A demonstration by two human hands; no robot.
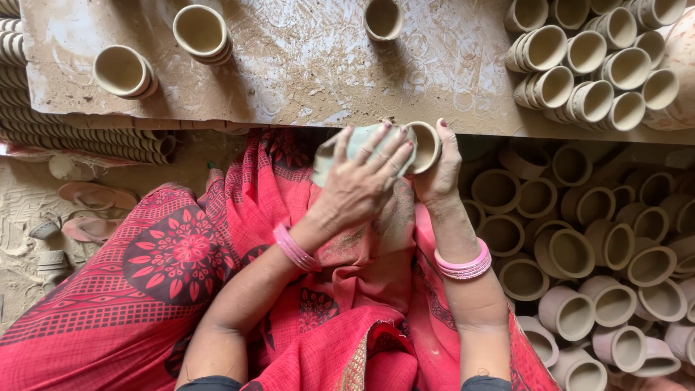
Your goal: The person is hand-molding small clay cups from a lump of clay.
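While the right hand curls its fingers closed around a small clay cup at the board's near edge, the left hand presses a pale cloth against it, fingers spread.

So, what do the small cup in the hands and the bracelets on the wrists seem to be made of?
The small cup looks like unfired clay: matte, pale brown, dusty like the cups around it. The bracelets look like glossy pink plastic or glass; I cannot tell which.
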